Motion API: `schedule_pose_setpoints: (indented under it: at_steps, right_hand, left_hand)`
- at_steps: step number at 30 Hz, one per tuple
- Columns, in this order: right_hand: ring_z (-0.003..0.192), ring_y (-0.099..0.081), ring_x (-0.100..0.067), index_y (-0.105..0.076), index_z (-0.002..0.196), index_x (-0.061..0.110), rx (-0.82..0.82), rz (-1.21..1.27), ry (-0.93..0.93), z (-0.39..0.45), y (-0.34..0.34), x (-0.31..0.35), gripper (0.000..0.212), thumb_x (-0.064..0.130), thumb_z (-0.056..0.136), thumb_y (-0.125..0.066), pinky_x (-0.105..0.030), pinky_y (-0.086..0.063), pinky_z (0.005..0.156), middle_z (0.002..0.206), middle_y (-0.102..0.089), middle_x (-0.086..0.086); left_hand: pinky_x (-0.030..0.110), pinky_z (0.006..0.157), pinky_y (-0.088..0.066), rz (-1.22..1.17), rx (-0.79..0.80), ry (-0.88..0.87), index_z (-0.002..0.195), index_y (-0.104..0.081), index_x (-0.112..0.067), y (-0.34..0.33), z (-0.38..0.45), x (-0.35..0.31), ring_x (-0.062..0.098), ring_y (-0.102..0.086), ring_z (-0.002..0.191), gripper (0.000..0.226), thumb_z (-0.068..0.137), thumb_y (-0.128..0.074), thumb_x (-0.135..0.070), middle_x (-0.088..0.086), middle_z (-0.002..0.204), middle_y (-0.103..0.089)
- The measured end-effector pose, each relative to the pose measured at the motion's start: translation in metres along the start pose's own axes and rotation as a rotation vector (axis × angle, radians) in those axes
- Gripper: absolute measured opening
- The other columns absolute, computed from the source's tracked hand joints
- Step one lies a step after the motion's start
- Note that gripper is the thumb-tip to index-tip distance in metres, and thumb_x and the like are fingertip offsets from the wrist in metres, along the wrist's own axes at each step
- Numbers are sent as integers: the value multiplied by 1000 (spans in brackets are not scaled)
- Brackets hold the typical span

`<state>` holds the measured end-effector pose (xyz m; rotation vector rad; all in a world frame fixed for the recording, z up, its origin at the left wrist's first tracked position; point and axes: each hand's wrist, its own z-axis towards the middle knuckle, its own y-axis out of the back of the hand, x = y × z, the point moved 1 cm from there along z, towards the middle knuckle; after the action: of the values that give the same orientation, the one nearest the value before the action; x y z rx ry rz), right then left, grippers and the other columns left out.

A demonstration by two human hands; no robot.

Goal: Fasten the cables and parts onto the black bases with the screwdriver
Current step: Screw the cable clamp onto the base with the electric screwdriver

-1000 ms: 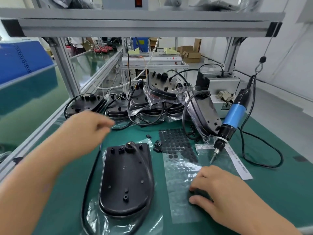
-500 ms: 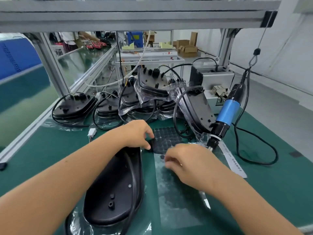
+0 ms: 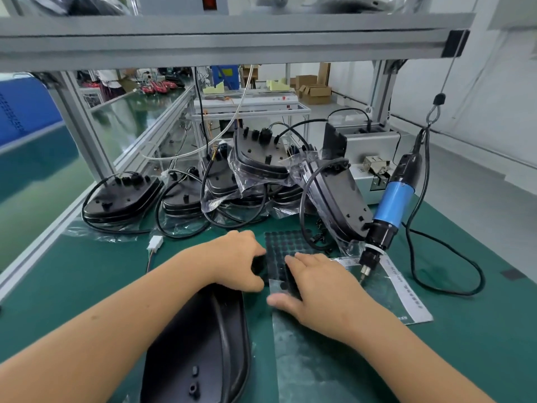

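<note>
Both hands are down on the green bench mat (image 3: 87, 274), close together but not touching. The left hand (image 3: 235, 260) has its fingers curled over, knuckles up, at the far end of the smooth black teardrop-shaped plastic base (image 3: 203, 344) that lies under its forearm; something small and dark sits under the fingertips, but I cannot tell whether it is pinched or only touched. Just to its right, the right hand (image 3: 316, 289) lies flatter, fingers reaching forward and pressed onto the clear plastic sheet of small round black rubber pads (image 3: 286, 245), thumb stuck out towards the left hand. Whether it has a pad between its fingertips is hidden from here.

Beyond the right hand and a little to its right hangs the blue-and-black electric screwdriver (image 3: 389, 210), tilted, its tip just off the mat beside that hand, held by nobody. Its black power cord (image 3: 444, 257) loops across the mat further right. A white printed paper strip (image 3: 406, 298) lies under the tip, just right of the right wrist.

Past both hands stands a heap of more black bases with looped black cables (image 3: 220, 181), several in clear bags. A small white plug connector (image 3: 155, 244) lies on the mat left of the left hand.
</note>
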<state>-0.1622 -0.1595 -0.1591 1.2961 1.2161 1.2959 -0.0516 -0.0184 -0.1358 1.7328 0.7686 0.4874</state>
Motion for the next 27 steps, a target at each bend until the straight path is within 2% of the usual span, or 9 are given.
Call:
schedule_pose_setpoints:
  at_steps: [3,9,11,13,15,18,20,24,27]
  right_hand:
    - [138,-33,-26,-29,148,14,-26,-25,2,-2,-5,1,93,80,83,-37,-40,-30,113,151,-37,-8]
    - [133,-38,-21,-45,137,17,-171,57,-7,-2,-13,0,52,51,99,-39,-31,-30,110,144,-47,-1]
    - [127,-45,-21,-52,131,14,-209,172,-16,-3,-13,-4,41,41,102,-40,-27,-33,103,133,-56,-2]
    - [121,-50,-19,-55,130,15,-256,360,-34,-4,-10,-9,36,34,103,-41,-22,-34,97,126,-61,0]
    - [120,-48,-5,-52,137,19,-260,491,-38,-7,-8,-14,39,32,103,-42,-8,-30,94,131,-59,8]
    - [97,-45,25,-54,135,26,-282,653,-55,-10,-8,-19,34,29,102,-44,7,-25,83,115,-53,33]
    - [94,-50,19,-57,128,30,-276,700,-77,-10,-8,-22,29,29,102,-44,5,-29,79,105,-56,32]
    - [95,-53,10,-58,127,28,-275,678,-89,-9,-7,-20,28,30,102,-45,3,-31,78,110,-64,19]
    - [121,-49,-5,-52,136,22,-250,550,-46,-10,-8,-14,36,31,102,-44,1,-26,89,130,-59,9]
  left_hand:
    - [42,104,-40,55,8,-22,137,-47,-12,-1,3,-3,27,-38,125,75,77,-63,-56,7,137,-41]
    - [36,91,-44,122,-98,-16,105,-61,-7,2,2,-17,26,-49,108,64,81,-57,-66,7,111,-52]
    - [39,94,-44,162,-75,34,109,-58,-7,2,1,-21,27,-48,111,71,81,-51,-72,8,114,-51]
    - [42,101,-40,228,-6,114,132,-45,-5,0,0,-21,29,-42,125,86,83,-39,-76,11,133,-45]
    - [44,112,-30,266,64,180,150,-15,0,-5,-1,-20,34,-23,142,96,89,-32,-72,18,155,-21]
    - [46,117,-23,195,103,138,152,6,-1,-9,-3,-26,35,-6,148,91,96,-40,-56,20,160,4]
    - [45,115,-27,157,77,37,153,-1,-5,-9,-1,-30,36,-17,145,80,99,-46,-42,19,160,-5]
    - [43,103,-41,294,16,-164,151,-29,-21,-9,8,-32,37,-43,130,52,101,-44,-22,13,155,-27]
    - [37,93,-41,465,14,-113,140,-45,-13,-9,12,-26,30,-50,123,44,97,-41,-8,9,141,-48]
